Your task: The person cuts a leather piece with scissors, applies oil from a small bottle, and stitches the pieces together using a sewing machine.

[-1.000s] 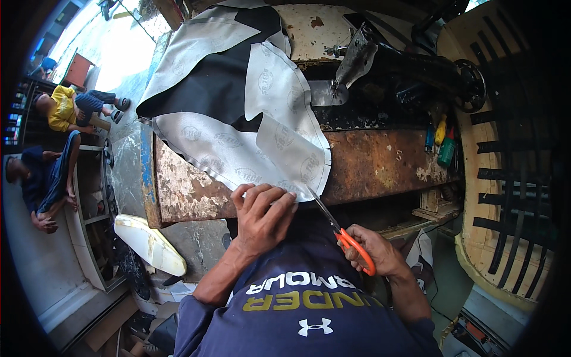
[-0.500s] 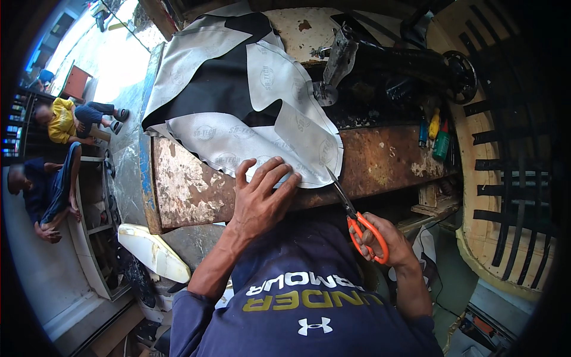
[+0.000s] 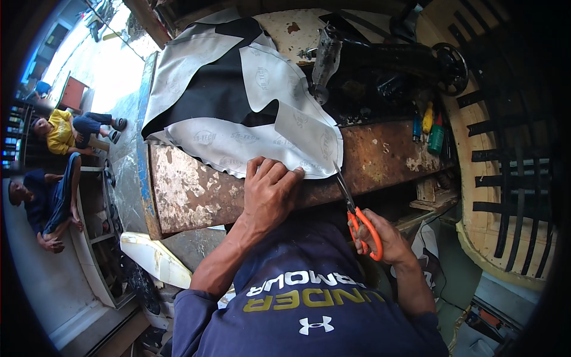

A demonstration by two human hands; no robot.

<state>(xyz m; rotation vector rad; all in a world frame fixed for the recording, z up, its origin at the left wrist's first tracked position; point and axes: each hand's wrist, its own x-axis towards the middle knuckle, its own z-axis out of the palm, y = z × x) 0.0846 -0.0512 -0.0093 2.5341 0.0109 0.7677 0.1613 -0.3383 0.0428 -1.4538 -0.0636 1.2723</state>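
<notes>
Since the earlier frame my left hand (image 3: pixel 270 193) had slid a little left along the near hem and flattened out, while the scissors (image 3: pixel 355 209) had kept to the sheet's near right corner. Far to the left, two people sat on the floor beside a red panel, well apart from my work. Nearer, the rusty, flaking table (image 3: pixel 190 190) ran across, its blue-painted left edge bending with the lens. On it lay the grey sheet (image 3: pixel 238 140) with faint round printed marks repeated across it, folded back over a black layer (image 3: pixel 220 95). My left fingers (image 3: pixel 279 172) were spread and pressed flat on the sheet's near edge, holding it against the table. The sheet lay just beyond those fingers, its long axis running left to right, and its cut corner sat just right of them; my left hand was the nearer one to the material. Right of that, my right hand (image 3: pixel 386 238) was curled through the orange handles, fingers pinching them, with the blades pointing away from me and their tips touching the corner; I could not tell how far the blades were parted. Beyond stood the black sewing machine (image 3: pixel 380 56), and at the far right a blue, a yellow and a green bottle (image 3: pixel 429 128) stood together, labels too small to make out.
</notes>
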